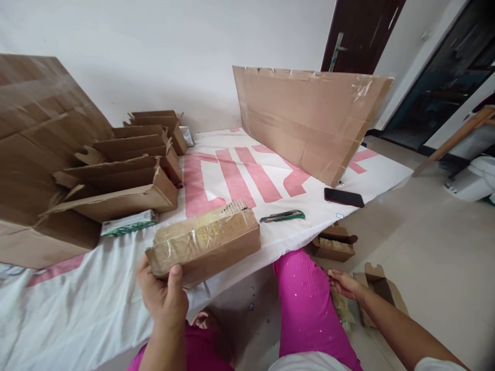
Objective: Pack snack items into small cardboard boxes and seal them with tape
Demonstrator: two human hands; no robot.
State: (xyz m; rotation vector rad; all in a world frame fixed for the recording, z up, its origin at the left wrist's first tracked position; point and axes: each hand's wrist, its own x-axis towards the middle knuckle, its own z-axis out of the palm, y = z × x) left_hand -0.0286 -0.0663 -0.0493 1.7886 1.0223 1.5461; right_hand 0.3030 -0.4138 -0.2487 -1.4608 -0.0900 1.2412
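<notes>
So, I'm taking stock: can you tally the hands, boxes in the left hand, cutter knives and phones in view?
Hands: 2 (left hand, right hand)
Taped box in left hand: 1
Cutter knife: 1
Phone: 1
Total: 5

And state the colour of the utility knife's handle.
The handle is green, as the head view shows.

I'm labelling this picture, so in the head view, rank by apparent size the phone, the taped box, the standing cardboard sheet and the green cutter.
1. standing cardboard sheet
2. taped box in your left hand

Then phone and green cutter: similar in length, too close to rank.
</notes>
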